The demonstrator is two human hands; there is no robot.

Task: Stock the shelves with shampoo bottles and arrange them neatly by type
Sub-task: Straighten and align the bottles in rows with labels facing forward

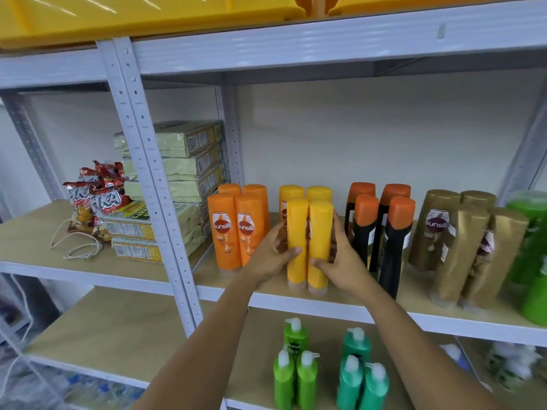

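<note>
Both hands held the front pair of yellow shampoo bottles on the middle shelf (296, 300). The left hand (273, 255) gripped the left yellow bottle (297, 241), with its thumb laid across the front of it and the other fingers behind. The right hand (340, 261) gripped the right yellow bottle (319, 244) in the same way, thumb on the front and fingers curled round the right side. The two bottles stood upright, cap down, touching each other, near the front edge of the shelf. Two more yellow bottles (305, 193) stood just behind them.

To the left of the yellow group stood four orange Sunsilk bottles (236, 229), in two rows. To the right stood four black bottles with orange caps (381, 226), and further right a group of gold bottles (461, 241), some of them tilted. Green bottles (532, 261) were at the right edge, blurred.

On the lower shelf (148, 329) stood light green pump bottles (293, 377) and, just beside them, darker green pump bottles (361, 377).

In the left bay, behind the white upright post (154, 179), lay stacked pale green packs (189, 161), red snack bags (94, 196) and a loose white string (77, 247). Yellow trays (148, 13) lay on the top shelf.
</note>
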